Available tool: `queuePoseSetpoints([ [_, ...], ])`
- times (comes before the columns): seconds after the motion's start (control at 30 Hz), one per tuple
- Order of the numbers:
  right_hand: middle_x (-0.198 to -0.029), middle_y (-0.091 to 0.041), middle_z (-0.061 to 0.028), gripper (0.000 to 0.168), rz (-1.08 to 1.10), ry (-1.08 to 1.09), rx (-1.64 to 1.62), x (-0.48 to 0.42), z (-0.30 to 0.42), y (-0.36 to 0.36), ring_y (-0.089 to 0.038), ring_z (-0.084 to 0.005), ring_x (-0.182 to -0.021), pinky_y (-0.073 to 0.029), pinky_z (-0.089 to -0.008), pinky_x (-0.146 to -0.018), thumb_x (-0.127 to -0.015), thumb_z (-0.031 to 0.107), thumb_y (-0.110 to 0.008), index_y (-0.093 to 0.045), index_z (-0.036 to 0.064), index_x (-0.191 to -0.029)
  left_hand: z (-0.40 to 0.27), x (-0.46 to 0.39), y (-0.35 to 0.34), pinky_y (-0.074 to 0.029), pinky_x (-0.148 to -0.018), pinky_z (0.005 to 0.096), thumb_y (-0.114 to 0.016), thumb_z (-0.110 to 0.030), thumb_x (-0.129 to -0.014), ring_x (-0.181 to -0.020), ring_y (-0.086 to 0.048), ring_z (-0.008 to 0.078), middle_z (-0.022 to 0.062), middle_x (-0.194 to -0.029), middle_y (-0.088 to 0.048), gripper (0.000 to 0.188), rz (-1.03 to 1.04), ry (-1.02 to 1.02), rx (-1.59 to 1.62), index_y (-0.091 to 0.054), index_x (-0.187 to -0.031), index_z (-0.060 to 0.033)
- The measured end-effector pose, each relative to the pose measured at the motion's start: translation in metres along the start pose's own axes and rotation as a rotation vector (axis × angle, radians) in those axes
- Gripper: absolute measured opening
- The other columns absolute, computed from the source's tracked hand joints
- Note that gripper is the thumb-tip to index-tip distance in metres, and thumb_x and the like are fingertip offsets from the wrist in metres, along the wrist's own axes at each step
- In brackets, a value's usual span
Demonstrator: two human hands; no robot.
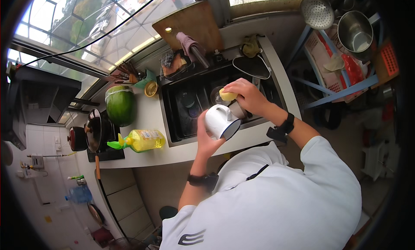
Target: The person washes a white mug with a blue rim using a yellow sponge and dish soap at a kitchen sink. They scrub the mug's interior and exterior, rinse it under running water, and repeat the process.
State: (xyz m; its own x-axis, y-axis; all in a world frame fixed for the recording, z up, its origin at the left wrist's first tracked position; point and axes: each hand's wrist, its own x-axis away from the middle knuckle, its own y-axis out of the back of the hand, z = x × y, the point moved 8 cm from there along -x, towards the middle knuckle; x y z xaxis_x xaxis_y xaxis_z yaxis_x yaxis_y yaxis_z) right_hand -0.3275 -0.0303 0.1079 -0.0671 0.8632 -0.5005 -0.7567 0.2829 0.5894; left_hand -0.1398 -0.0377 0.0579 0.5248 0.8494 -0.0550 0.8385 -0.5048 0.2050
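My left hand (pixel 207 138) grips a white mug (pixel 218 120) with a dark blue rim, tilted on its side over the near edge of the sink. The mug's handle faces up and its mouth points toward my body. Just above it, my right hand (pixel 248 96) pinches a pale yellow sponge (pixel 228 95), apart from the mug. Below the sponge, a clear glass dish or bowl (pixel 215 95) and a greyish cup-like vessel (pixel 237 110) are partly hidden by my hands. The black double sink (pixel 176 126) holds a few dim items in its left basin.
Left of the sink stand a watermelon (pixel 120 107) under plastic film and a yellow dish-soap bottle (pixel 147 140) lying toward the counter's front. A small brass-coloured bowl (pixel 151 88) sits behind. The faucet (pixel 199 56) has a cloth around it. A blue rack (pixel 340 91) stands at right.
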Motion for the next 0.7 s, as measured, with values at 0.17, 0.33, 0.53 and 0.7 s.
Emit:
queuePoseSetpoints([
  [0.17, -0.106, -0.065, -0.0013, 0.023, -0.015, 0.444, 0.216, 0.003, 0.079, 0.021, -0.061, -0.0219, -0.097, -0.050, -0.0358, -0.084, -0.069, 0.006, -0.067, -0.069, 0.014, -0.091, 0.005, 0.000, 0.004, -0.049, -0.096, 0.0329, -0.069, -0.001, -0.056, -0.116, -0.050, 0.0208, 0.0086, -0.124, -0.047, 0.088, -0.002, 0.051, -0.029, -0.034, -0.136, -0.0067],
  [0.33, -0.111, -0.064, 0.0006, 0.019, -0.049, 0.519, 0.288, 0.012, 0.062, 0.025, -0.060, -0.0194, -0.102, -0.051, -0.0338, -0.087, -0.072, 0.015, -0.069, -0.068, 0.016, -0.091, 0.027, 0.001, 0.004, -0.043, -0.097, 0.0348, -0.067, -0.001, -0.054, -0.114, -0.052, 0.0243, 0.0110, -0.121, -0.048, 0.084, -0.010, 0.149, 0.145, -0.039, -0.133, -0.0048],
  [0.53, -0.108, -0.066, -0.0011, 0.025, -0.137, 0.447, 0.266, 0.013, 0.043, 0.031, -0.061, -0.0216, -0.101, -0.053, -0.0334, -0.086, -0.070, 0.010, -0.070, -0.071, 0.015, -0.094, 0.036, 0.006, 0.003, -0.038, -0.103, 0.0336, -0.060, -0.002, -0.056, -0.121, -0.047, 0.0236, 0.0104, -0.124, -0.048, 0.081, 0.034, 0.259, 0.353, -0.038, -0.135, -0.0040],
  [0.7, -0.111, -0.065, -0.0034, 0.034, -0.074, 0.357, 0.162, 0.012, 0.040, 0.021, -0.061, -0.0253, -0.102, -0.052, -0.0362, -0.088, -0.071, 0.003, -0.066, -0.070, 0.015, -0.102, 0.034, 0.007, -0.001, -0.034, -0.105, 0.0313, -0.050, 0.002, -0.056, -0.123, -0.046, 0.0220, 0.0095, -0.127, -0.049, 0.085, 0.108, 0.297, 0.493, -0.035, -0.139, -0.0012],
])
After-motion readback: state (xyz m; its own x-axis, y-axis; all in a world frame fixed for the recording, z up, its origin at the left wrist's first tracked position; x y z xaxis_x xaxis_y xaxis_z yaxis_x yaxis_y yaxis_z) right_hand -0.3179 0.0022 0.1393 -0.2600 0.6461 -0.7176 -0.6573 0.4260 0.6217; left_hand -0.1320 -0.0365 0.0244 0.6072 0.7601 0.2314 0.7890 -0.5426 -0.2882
